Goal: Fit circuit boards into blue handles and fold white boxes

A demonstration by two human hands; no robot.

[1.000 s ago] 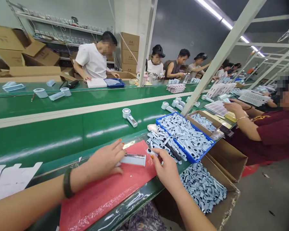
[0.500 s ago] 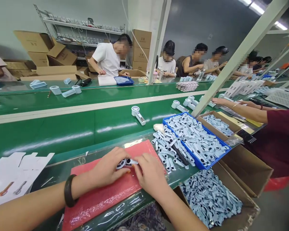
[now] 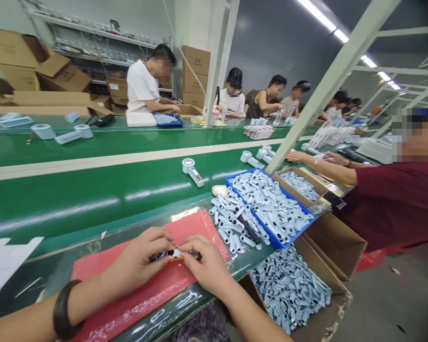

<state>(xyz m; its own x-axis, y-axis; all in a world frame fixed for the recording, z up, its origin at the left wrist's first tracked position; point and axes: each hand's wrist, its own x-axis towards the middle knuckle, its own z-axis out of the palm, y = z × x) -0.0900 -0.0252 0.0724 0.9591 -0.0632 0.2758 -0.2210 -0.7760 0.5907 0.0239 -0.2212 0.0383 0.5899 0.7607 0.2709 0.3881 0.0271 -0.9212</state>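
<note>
Over a red mat (image 3: 128, 304), my left hand (image 3: 139, 259) and my right hand (image 3: 209, 266) close on one light-blue device (image 3: 173, 253) with a dark oval window. My left fingers wrap its left end and hide most of it. My right thumb and fingers pinch its other end, where a brownish part shows. To the right of my right hand is a loose pile of light-blue plastic covers (image 3: 226, 216) with dark ovals. A black stick-like tool (image 3: 249, 230) rests on this pile.
A blue tray (image 3: 280, 244) and a carton (image 3: 342, 297) below hold many more covers. Several round-headed devices (image 3: 196, 176) lie on the green belt (image 3: 92, 199). A slanted post (image 3: 328, 80) rises beyond the tray. A co-worker in a dark red shirt (image 3: 388, 204) works at right.
The view has swung right, so the scene sits further left. The ring-shaped head, visible between my hands before, is now mostly covered; my fingertips are closer together on the device.
</note>
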